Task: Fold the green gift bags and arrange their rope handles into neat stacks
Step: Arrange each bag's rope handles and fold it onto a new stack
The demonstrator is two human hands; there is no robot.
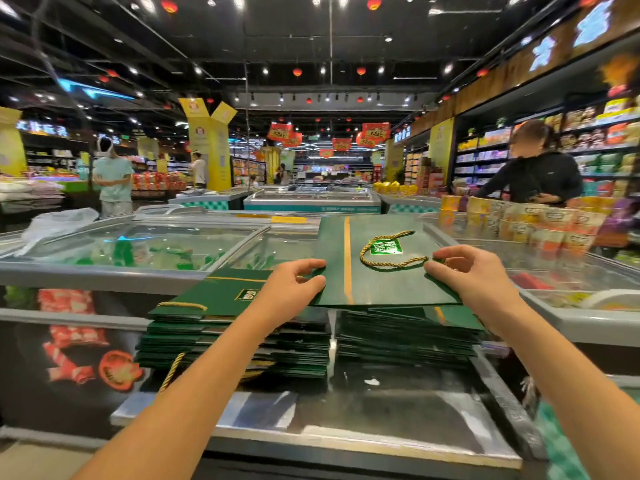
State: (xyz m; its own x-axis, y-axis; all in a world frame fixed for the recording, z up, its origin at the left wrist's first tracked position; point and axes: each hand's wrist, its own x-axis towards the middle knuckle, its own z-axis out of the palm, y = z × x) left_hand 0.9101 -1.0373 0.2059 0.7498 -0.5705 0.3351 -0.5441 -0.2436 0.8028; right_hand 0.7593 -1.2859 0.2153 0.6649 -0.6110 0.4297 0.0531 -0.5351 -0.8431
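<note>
A single wide-angle view from the person's head looks forward and slightly down over a freezer lid close below, whose near edge crosses the bottom of the frame. Both forearms reach in from the lower corners. Beyond, the store aisle and ceiling curve at the frame edges.

two stacks of green bags, two hands

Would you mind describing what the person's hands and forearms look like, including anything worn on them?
Both the left hand and right hand are bare, with no gloves, rings, watch or bracelets visible. The forearms are uncovered too; no sleeve enters the view.
</note>
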